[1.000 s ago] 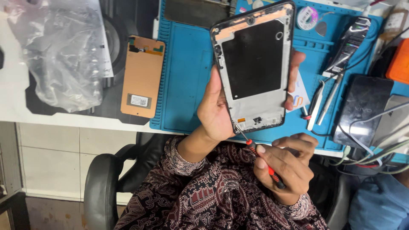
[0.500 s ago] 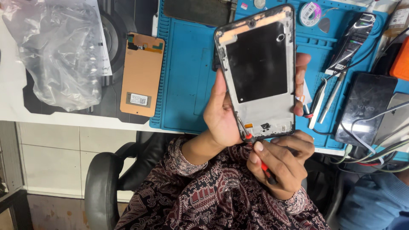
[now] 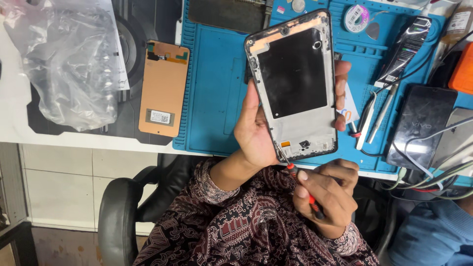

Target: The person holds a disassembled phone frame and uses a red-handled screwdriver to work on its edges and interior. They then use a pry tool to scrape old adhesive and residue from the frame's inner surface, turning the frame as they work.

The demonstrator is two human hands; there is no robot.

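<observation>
My left hand (image 3: 256, 133) grips an opened phone frame (image 3: 295, 83) from behind, fingers wrapped around its right edge. The frame shows a black panel in the middle and a pale lower section with small parts. My right hand (image 3: 327, 194) holds a red and black screwdriver (image 3: 300, 184), whose metal tip touches the frame's lower left corner. Both hands hover over the near edge of a blue work mat (image 3: 212, 88).
A copper-coloured screen panel (image 3: 163, 87) lies left of the mat beside a crumpled clear plastic bag (image 3: 69, 64). Tweezers (image 3: 374, 116), a solder spool (image 3: 355, 17), a dark phone (image 3: 421, 125) and cables (image 3: 433, 172) crowd the right. A black chair arm (image 3: 118, 216) sits below.
The phone frame has come down and nearer to my body. My right hand rose and brought the screwdriver tip up against the frame's lower left corner.
</observation>
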